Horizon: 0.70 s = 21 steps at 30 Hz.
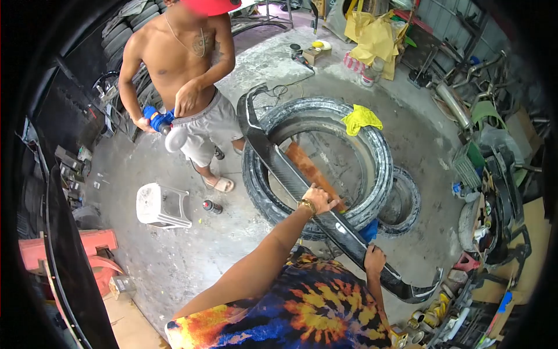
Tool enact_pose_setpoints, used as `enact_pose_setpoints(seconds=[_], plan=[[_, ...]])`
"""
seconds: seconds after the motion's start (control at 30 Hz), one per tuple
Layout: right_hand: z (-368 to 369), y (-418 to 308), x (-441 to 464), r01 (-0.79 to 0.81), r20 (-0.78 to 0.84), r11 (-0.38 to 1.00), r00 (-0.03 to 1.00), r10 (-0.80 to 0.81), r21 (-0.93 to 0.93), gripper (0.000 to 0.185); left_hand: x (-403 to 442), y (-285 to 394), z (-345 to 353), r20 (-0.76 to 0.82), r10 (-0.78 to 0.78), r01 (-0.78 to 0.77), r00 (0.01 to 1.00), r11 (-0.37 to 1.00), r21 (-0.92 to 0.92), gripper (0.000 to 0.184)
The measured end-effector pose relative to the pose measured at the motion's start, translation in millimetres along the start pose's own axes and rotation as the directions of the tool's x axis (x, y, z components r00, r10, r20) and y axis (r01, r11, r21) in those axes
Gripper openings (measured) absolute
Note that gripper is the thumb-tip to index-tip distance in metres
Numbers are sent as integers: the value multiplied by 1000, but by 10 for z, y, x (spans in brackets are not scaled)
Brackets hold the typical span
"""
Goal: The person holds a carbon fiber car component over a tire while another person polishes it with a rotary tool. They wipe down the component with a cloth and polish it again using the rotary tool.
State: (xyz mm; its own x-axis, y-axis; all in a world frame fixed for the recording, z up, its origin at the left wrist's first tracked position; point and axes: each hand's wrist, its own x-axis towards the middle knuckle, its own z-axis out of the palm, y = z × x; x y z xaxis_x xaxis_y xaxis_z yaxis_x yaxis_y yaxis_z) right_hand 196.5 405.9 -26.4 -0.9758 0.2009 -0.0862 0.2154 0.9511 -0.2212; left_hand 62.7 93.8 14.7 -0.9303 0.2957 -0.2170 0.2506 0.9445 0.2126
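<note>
A long, glossy carbon-fibre bumper lip (285,168) with upturned ends lies slantwise across a stack of large tyres (378,151). My left hand (319,199), with a bracelet at the wrist, grips the middle of the lip, its fingers over the far edge. Closer to the near end, my right hand (375,257) is closed around the lip's edge. A yellow cloth (361,119) drapes over the tyre's far rim. Something blue (368,231) shows beside the lip near my right hand. Inside the tyre ring is a reddish-brown board (314,168), partly covered by the lip.
A co-worker (186,75) stands across at the left, holding a blue polisher (157,119) with a white pad. A white stool (154,203) and a dark bottle (212,206) stand on the floor. A smaller tyre (407,203) lies at right; car parts crowd both sides.
</note>
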Motion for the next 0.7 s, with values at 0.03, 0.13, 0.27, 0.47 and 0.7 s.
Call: enact_pose_setpoints(seconds=[0.03, 0.13, 0.27, 0.47, 0.7], plan=[[-6, -5, -2, -18, 23, 1000, 1000, 17, 9, 50, -2, -3, -1, -5, 0, 0, 1000, 1000, -5, 77], [-9, -9, -6, -42, 49, 999, 998, 42, 15, 50, -21, -13, 0, 3, 11, -11, 1000, 999, -31, 77], [-55, -17, 16, -68, 80, 996, 995, 64, 51, 52, -56, -13, -66, -5, 60, -60, 998, 998, 4, 71], [-134, -81, 21, -218, 89, 967, 974, 208, 129, 53, -64, -110, 153, -158, 155, -165, 975, 985, -49, 58], [-23, -96, -76, -130, -271, 991, 953, 137, 41, 48, -225, -205, 109, -558, 193, -322, 807, 936, -143, 29]])
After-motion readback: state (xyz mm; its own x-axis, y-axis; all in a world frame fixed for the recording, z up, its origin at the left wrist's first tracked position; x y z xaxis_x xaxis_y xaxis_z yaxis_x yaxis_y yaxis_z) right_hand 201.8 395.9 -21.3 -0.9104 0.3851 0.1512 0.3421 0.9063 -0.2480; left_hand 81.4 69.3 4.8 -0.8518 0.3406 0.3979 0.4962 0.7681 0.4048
